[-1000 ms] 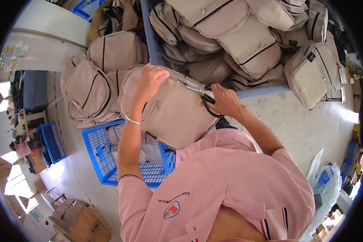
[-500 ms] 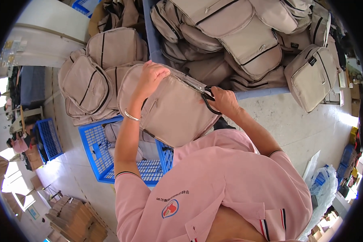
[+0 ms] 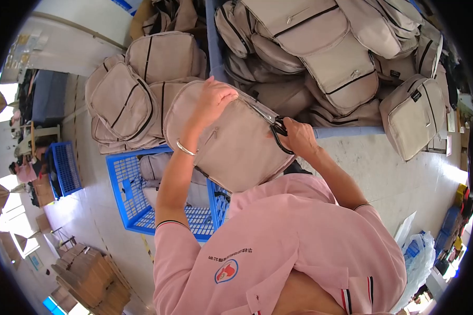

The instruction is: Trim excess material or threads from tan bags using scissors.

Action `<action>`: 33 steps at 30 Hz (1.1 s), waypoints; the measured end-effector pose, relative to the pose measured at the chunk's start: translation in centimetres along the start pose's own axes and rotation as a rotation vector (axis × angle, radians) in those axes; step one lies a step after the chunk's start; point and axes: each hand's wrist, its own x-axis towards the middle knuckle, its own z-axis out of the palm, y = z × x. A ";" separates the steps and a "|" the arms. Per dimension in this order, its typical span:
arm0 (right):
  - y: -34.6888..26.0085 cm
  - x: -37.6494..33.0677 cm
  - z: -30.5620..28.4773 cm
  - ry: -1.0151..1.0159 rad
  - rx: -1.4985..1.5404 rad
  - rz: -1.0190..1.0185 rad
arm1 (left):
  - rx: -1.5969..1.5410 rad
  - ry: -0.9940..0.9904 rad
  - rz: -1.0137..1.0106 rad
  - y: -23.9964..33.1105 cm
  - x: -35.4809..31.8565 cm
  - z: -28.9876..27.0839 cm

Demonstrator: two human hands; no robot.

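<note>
1. Head view: your left hand (image 3: pixel 214 100) lies with fingers curled over the top edge of the beige backpack (image 3: pixel 231 142), which you hold up above the blue crate (image 3: pixel 122 197).
2. Your right hand (image 3: pixel 299 137) is closed through the black loops of the scissors (image 3: pixel 272 125), whose blades point along the bag's upper right seam.
3. To trim well, I judge you should keep the fabric taut with the left hand and let only the blade tips meet the loose thread, clear of the stitching.
4. Finished-looking beige bags (image 3: pixel 142 89) are stacked at the crate's far edge; a larger heap (image 3: pixel 326 58) fills the blue bin (image 3: pixel 347 131) ahead.
5. One bag (image 3: pixel 412 113) at the bin's right edge bears a small dark square label.
6. Brown cartons (image 3: pixel 86 275) stand on the floor, lower left.
</note>
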 end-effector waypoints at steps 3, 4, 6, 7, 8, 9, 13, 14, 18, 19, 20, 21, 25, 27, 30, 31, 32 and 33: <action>0.5 -0.4 0.3 0.011 -0.022 0.020 | -0.041 0.137 -0.015 -0.2 -0.3 -0.3; 0.8 -0.5 0.4 0.019 -0.024 0.026 | -0.102 0.266 -0.035 -0.7 -0.3 -0.6; 1.6 -0.8 0.7 0.029 -0.002 0.067 | -0.213 0.518 -0.212 -3.6 -0.5 -2.4; 1.6 -1.0 0.7 0.036 -0.002 0.072 | -0.221 0.562 -0.356 -6.6 -1.9 -3.5; 1.4 -1.2 0.6 0.062 0.060 0.085 | -0.220 0.612 -0.506 -10.3 -4.3 -4.5; 0.9 -1.4 0.7 0.085 0.127 0.088 | -0.269 0.552 -0.622 -13.9 -7.8 -5.0; 1.2 -1.9 1.7 0.152 0.189 0.200 | -0.839 0.240 -1.152 -17.6 -13.9 -5.0; 1.9 -2.2 1.6 0.124 0.216 0.272 | -0.902 0.253 -1.105 -15.8 -13.5 -3.2; 2.7 -3.5 1.5 0.075 0.301 0.319 | -1.121 0.417 -0.949 -7.9 -15.9 -1.7; 2.7 -4.0 1.5 0.077 0.302 0.310 | -1.172 0.477 -0.908 -6.1 -16.6 -2.3; 2.8 -4.5 1.5 0.057 0.323 0.279 | -1.222 0.543 -0.862 -5.0 -16.1 -3.0; 2.8 -5.0 1.6 0.037 0.344 0.254 | -1.186 0.473 -0.785 -3.3 -15.0 -5.0; 1.8 -7.5 1.0 -0.029 0.638 0.219 | -0.473 0.531 -0.611 3.9 -15.4 -14.0; 1.6 -7.2 0.6 -0.026 0.672 0.227 | -0.117 0.467 -0.340 10.3 -15.7 -19.0; 1.1 -6.5 0.1 0.023 0.694 0.242 | 0.046 0.564 -0.263 16.9 -16.8 -20.6; 0.9 -6.0 -0.2 0.071 0.673 0.247 | 0.145 0.653 -0.273 18.3 -17.4 -20.2; 1.0 -6.0 -0.5 0.089 0.666 0.265 | 0.017 0.672 -0.248 16.1 -18.5 -17.9; 0.5 -5.7 -1.1 0.123 0.697 0.289 | -0.087 0.701 -0.240 14.8 -19.9 -15.7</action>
